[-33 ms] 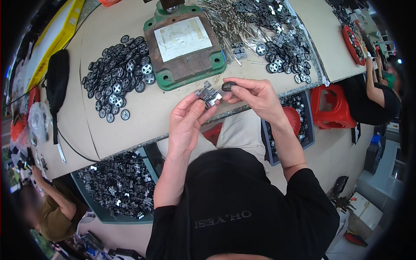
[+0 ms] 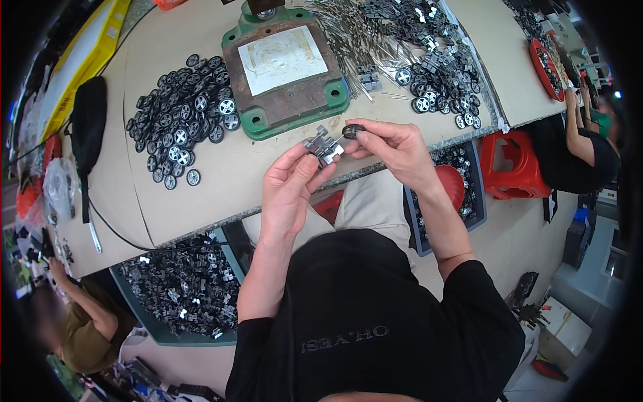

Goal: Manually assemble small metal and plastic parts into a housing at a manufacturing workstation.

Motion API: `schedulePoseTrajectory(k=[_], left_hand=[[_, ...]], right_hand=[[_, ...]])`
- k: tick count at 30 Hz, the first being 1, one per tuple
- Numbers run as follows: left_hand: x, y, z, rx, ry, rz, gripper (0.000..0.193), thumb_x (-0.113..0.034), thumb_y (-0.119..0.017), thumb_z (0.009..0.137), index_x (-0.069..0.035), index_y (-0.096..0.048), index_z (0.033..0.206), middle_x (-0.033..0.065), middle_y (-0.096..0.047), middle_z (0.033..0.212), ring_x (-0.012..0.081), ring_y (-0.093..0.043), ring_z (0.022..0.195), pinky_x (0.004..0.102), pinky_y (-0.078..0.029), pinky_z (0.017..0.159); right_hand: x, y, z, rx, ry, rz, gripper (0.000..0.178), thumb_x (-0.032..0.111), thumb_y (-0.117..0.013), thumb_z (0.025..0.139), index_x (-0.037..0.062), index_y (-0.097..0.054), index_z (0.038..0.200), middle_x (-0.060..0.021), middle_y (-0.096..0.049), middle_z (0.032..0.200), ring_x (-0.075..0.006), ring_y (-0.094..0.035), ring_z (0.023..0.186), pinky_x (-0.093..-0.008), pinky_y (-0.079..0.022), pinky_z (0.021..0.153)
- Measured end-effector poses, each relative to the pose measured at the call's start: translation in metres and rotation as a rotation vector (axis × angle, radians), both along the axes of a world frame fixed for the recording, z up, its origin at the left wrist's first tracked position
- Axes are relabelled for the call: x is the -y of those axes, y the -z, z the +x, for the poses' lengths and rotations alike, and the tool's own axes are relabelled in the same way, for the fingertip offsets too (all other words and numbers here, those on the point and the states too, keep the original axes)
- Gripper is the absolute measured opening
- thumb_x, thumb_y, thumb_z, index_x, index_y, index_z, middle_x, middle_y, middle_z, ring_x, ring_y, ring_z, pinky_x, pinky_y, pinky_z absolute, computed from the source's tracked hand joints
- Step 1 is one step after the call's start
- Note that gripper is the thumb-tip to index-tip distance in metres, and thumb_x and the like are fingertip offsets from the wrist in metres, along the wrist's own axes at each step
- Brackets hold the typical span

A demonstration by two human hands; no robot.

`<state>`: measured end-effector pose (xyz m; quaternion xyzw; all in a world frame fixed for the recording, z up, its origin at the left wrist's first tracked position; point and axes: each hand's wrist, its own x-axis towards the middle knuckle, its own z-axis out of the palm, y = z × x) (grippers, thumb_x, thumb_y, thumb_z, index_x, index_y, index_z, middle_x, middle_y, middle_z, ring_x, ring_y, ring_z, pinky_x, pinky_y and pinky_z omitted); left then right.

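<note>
Between the thumb and fingers of my left hand [image 2: 289, 177] sits a small grey and silver plastic bracket-like part [image 2: 323, 145]. My right hand [image 2: 395, 149] pinches a black toy wheel [image 2: 352, 131] just to the right of that part. A thin metal rod seems to run from the wheel toward the part; whether it enters the part is too small to tell. Both hands are raised over the front edge of the worktable [image 2: 221, 177], in front of a green and brown metal press base [image 2: 295, 110] with a white sheet on it.
Black wheels lie heaped [image 2: 177, 114] left of the press. Thin metal rods [image 2: 362, 43], more wheels [image 2: 429, 94] and dark plastic parts [image 2: 408, 20] cover the right side. Below the table stand a bin of parts [image 2: 184, 288], another bin [image 2: 479, 194] and a red stool [image 2: 512, 167]. Other people work on both sides.
</note>
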<state>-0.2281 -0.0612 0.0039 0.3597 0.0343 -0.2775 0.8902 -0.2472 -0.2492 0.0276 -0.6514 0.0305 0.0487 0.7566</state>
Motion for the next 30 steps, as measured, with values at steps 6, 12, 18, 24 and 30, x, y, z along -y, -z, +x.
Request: schedulePoseTrajectory(k=[6, 12, 18, 24, 30], left_hand=[[0.004, 0.002, -0.001, 0.025, -0.035, 0.046, 0.025, -0.002, -0.052, 0.088, 0.004, -0.051, 0.112, 0.0156, -0.06, 0.104, 0.0225, -0.061, 0.093, 0.0331, -0.053, 0.083], [0.005, 0.001, -0.002, 0.026, -0.067, 0.048, 0.025, -0.001, -0.053, 0.087, 0.004, -0.052, 0.111, 0.014, -0.06, 0.102, 0.0184, -0.06, 0.091, 0.0336, -0.053, 0.083], [0.004, 0.001, -0.004, 0.095, -0.101, 0.109, 0.028, 0.0, -0.057, 0.084, 0.005, -0.052, 0.112, 0.0134, -0.06, 0.103, 0.0185, -0.061, 0.091, 0.0306, -0.052, 0.082], [0.001, 0.002, -0.002, 0.327, -0.149, 0.349, 0.03, 0.0, -0.059, 0.082, 0.007, -0.053, 0.111, 0.0151, -0.061, 0.101, 0.0193, -0.063, 0.087, 0.0282, -0.052, 0.079], [-0.013, -0.001, 0.006, 0.018, 0.076, 0.091, 0.029, 0.001, -0.058, 0.083, 0.008, -0.053, 0.111, 0.0167, -0.061, 0.1, 0.0225, -0.063, 0.087, 0.0297, -0.053, 0.078]], right_hand=[[-0.015, 0.0, -0.006, 0.069, 0.157, -0.187, 0.023, 0.003, -0.053, 0.087, 0.0002, -0.061, 0.108, -0.0077, -0.065, 0.085, -0.0094, -0.061, 0.074, -0.0202, -0.051, 0.063], [-0.024, 0.006, -0.007, 0.168, 0.263, -0.284, 0.023, 0.002, -0.054, 0.086, 0.0003, -0.061, 0.108, -0.0076, -0.064, 0.083, -0.0089, -0.06, 0.073, -0.0203, -0.049, 0.06], [-0.032, 0.008, -0.008, 0.287, 0.292, -0.452, 0.024, -0.001, -0.056, 0.083, -0.002, -0.061, 0.106, -0.0099, -0.065, 0.085, -0.011, -0.062, 0.073, -0.0215, -0.05, 0.061], [-0.028, 0.011, -0.011, 0.525, 0.323, -0.762, 0.029, -0.005, -0.06, 0.077, -0.0027, -0.06, 0.106, -0.0144, -0.065, 0.088, -0.0147, -0.064, 0.071, -0.0231, -0.05, 0.063], [0.008, -0.012, 0.002, 0.407, -0.17, -0.64, 0.031, 0.004, -0.065, 0.074, 0.0032, -0.062, 0.105, -0.0094, -0.061, 0.075, -0.0199, -0.058, 0.061, -0.0274, -0.047, 0.059]])
